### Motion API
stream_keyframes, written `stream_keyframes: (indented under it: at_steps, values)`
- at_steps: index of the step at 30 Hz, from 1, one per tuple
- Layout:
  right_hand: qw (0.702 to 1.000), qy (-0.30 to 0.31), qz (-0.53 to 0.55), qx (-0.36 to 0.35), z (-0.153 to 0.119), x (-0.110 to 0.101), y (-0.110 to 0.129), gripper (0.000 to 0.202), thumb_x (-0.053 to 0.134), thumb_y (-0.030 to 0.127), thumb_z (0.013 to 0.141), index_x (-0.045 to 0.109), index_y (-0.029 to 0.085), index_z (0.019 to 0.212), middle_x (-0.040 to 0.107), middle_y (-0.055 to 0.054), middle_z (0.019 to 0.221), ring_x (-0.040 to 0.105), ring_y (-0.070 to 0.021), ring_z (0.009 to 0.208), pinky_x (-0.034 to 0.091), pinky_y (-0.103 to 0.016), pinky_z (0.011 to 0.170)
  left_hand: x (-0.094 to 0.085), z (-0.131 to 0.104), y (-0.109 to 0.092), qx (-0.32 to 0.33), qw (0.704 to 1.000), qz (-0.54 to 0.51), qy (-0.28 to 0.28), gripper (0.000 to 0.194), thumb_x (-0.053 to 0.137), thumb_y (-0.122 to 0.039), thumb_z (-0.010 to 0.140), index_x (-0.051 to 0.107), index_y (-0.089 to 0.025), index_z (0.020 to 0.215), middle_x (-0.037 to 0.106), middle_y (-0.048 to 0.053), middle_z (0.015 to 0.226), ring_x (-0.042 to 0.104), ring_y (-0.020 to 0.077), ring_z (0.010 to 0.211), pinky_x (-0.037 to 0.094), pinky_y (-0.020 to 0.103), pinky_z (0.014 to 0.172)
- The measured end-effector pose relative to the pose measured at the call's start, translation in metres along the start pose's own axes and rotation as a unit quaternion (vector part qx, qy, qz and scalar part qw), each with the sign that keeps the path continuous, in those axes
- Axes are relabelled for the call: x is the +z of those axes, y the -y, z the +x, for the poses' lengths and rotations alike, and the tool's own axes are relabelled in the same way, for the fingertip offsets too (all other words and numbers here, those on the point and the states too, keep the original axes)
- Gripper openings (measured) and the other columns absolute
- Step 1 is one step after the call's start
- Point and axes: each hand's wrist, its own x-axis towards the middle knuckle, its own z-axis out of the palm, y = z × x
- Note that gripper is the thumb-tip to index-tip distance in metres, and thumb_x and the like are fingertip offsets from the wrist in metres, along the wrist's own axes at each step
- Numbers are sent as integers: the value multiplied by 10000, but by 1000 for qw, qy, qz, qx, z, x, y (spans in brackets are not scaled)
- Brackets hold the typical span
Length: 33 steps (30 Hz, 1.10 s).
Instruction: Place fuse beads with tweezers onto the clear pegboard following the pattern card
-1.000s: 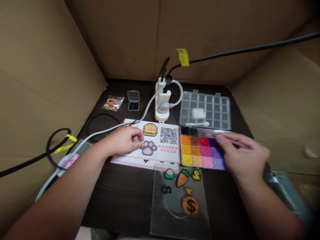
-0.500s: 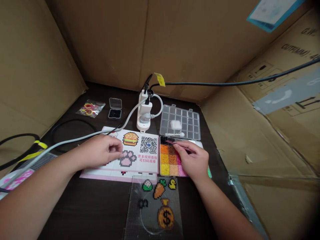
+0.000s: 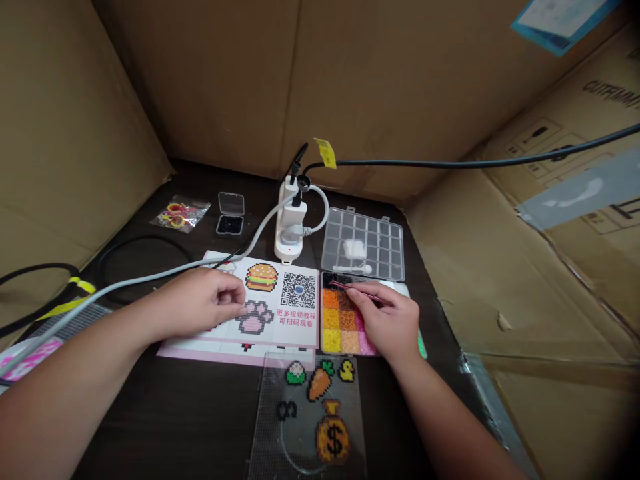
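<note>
Pink tweezers are pinched in my right hand, their tips over the black beads at the back left compartment of the bead box. Part of the box is hidden under that hand. My left hand rests on the pattern sheet, fingers curled and closed beside the printed pink paw; anything inside them is hidden. Nearer to me lies a clear pegboard bearing a carrot, a duck, a money bag and a small black outline in beads.
The box's clear lid lies open behind it, with a white piece inside. A power strip with cables stands at the back. Left of it are a small case of black beads and a bag. Cardboard walls surround the table.
The view has shifted slightly. Both hands keep nearly the same pose, and the tweezers stay at the black beads.
</note>
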Motion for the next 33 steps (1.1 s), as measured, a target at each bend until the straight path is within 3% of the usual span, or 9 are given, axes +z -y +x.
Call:
stream_keyframes:
  at_steps: [26, 33]
  values:
    - [1000, -20, 17, 0, 1, -1, -1, 63, 767, 263, 734, 782, 202, 740, 775, -45, 729, 735, -189, 644, 635, -312, 629, -1, -2, -1, 4, 1000, 13, -1, 316, 572, -518, 806, 669, -219, 766, 604, -13, 629, 524, 145, 598, 357, 268, 561]
    - [999, -44, 6, -25, -18, -25, 23, 14, 771, 244, 758, 779, 232, 761, 774, -28, 747, 739, -190, 667, 630, -314, 638, -4, -4, -6, -12, 1000, 3, -8, 316, 624, -516, 756, 694, -208, 782, 600, -12, 614, 475, 134, 558, 314, 272, 555]
